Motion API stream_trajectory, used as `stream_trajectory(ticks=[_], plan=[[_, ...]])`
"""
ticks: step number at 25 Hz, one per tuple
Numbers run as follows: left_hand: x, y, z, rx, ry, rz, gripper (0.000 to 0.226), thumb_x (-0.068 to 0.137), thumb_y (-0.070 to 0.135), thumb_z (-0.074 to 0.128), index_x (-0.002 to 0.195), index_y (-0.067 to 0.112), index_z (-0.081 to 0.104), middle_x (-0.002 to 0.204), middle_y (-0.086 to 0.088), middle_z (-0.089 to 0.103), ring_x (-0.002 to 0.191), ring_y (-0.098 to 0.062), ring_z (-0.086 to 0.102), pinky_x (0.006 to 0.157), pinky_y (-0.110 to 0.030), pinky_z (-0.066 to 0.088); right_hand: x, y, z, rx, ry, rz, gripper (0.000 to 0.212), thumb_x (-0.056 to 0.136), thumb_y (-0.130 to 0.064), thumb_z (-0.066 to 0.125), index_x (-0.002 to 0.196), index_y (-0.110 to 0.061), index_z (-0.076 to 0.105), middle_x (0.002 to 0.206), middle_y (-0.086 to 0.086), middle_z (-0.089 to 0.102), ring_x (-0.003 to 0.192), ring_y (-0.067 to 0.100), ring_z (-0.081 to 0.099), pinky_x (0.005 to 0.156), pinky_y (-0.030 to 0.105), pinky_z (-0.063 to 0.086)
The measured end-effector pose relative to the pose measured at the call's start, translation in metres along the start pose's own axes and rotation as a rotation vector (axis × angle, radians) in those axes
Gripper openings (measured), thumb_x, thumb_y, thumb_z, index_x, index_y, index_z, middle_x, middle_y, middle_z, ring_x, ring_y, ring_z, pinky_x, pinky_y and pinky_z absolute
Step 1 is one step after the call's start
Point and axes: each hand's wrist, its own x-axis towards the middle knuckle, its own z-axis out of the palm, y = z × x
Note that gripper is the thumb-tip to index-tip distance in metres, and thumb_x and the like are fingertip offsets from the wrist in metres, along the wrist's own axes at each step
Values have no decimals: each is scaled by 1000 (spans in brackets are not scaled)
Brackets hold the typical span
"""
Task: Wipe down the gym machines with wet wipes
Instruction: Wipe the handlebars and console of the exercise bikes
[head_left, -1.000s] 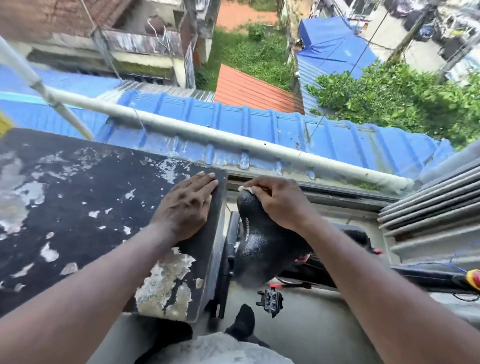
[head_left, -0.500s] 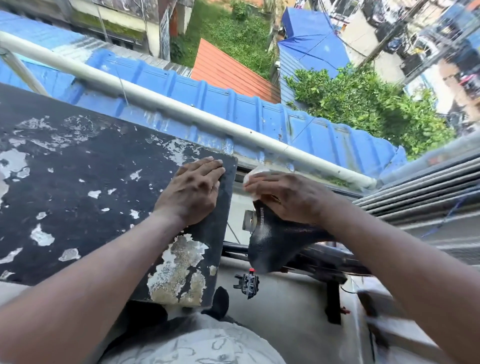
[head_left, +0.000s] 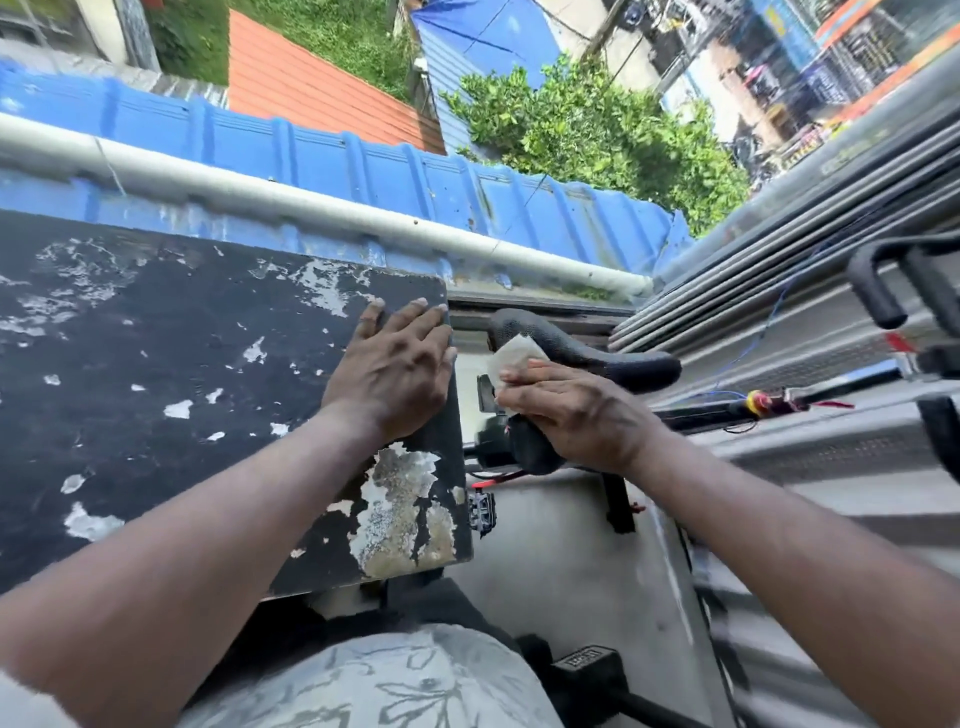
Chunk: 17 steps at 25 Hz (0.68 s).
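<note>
A black bike saddle (head_left: 597, 353) of an exercise bike sits at centre right. My right hand (head_left: 576, 415) presses a white wet wipe (head_left: 511, 356) against the saddle's near side, fingers closed over the wipe. My left hand (head_left: 395, 369) lies flat, fingers together, on the right end of a worn black padded board (head_left: 182, 405) with peeling patches. The lower part of the saddle is hidden behind my right hand.
A grey pipe rail (head_left: 311, 205) and a blue corrugated roof (head_left: 467, 182) run beyond the board. Black handlebars (head_left: 883, 291) and loose wires (head_left: 769, 402) are at the right. A pedal (head_left: 480, 512) and the grey concrete floor (head_left: 571, 571) lie below the saddle.
My right hand slid from the saddle's far tip to its near side, so the wipe shows more. The view swung right and the saddle now lies sideways. My left hand stayed on the board.
</note>
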Motion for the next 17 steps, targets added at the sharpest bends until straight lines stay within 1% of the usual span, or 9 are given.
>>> stream_trajectory(ticks=[3, 5, 7, 8, 9, 11, 12, 14, 17], plan=[[0, 1, 2, 0, 7, -7, 50, 110, 43, 30, 145, 19, 56, 165, 1, 42, 156, -21, 32, 129, -57, 14, -17, -26, 14, 39, 87, 115, 20, 100, -3, 66, 117, -2, 77, 116, 13, 76, 118, 24, 71, 111, 40, 50], [1, 2, 2, 4, 3, -1, 53, 110, 45, 27, 147, 19, 54, 166, 1, 40, 157, -21, 30, 129, -58, 14, -19, -40, 24, 26, 128, 117, 19, 100, -5, 67, 115, -1, 77, 109, 11, 77, 108, 25, 73, 107, 41, 52], [-1, 3, -1, -3, -11, 8, 57, 110, 48, 25, 153, 18, 48, 169, 0, 35, 158, -20, 26, 129, -58, 12, -26, -51, 33, -30, 129, 92, 23, 98, -3, 68, 119, -4, 76, 107, 8, 78, 104, 25, 73, 106, 42, 52], [-2, 4, -2, -13, -16, 18, 60, 110, 50, 24, 156, 17, 43, 170, -1, 32, 159, -20, 24, 129, -57, 12, -30, -56, 36, -68, 124, 81, 29, 96, 0, 67, 124, -6, 75, 112, 7, 78, 106, 25, 73, 106, 43, 52], [-4, 4, -3, -22, -20, 44, 62, 110, 52, 24, 160, 17, 38, 171, -2, 29, 160, -21, 23, 130, -54, 14, -34, -59, 39, -103, 126, 72, 35, 96, 3, 64, 128, -7, 73, 122, 7, 76, 111, 26, 72, 107, 43, 51], [-9, 5, -5, -28, -29, 141, 66, 110, 57, 23, 166, 20, 24, 174, -1, 21, 160, -21, 21, 130, -50, 18, -43, -64, 41, -148, 147, 57, 38, 99, 5, 57, 132, -6, 71, 148, 9, 61, 122, 28, 67, 110, 46, 48], [-12, 5, -6, -21, -31, 199, 67, 110, 58, 23, 168, 24, 16, 175, 1, 14, 160, -20, 20, 129, -48, 19, -45, -66, 42, -165, 173, 59, 36, 100, 4, 56, 131, -4, 70, 155, 12, 53, 127, 29, 64, 112, 46, 47], [-13, 6, -7, 19, -30, 301, 67, 111, 59, 23, 169, 31, 3, 176, 6, 2, 161, -19, 18, 129, -46, 20, -49, -66, 45, -208, 254, 92, 32, 100, 0, 61, 131, -1, 69, 158, 15, 49, 134, 27, 59, 113, 46, 46], [-11, 10, -4, 69, -56, 338, 68, 110, 62, 20, 167, 36, -6, 176, 10, -9, 161, -16, 9, 129, -41, 13, -62, -69, 58, -236, 387, 180, 32, 101, -6, 66, 133, -4, 70, 148, 10, 59, 138, 23, 57, 112, 46, 48]])
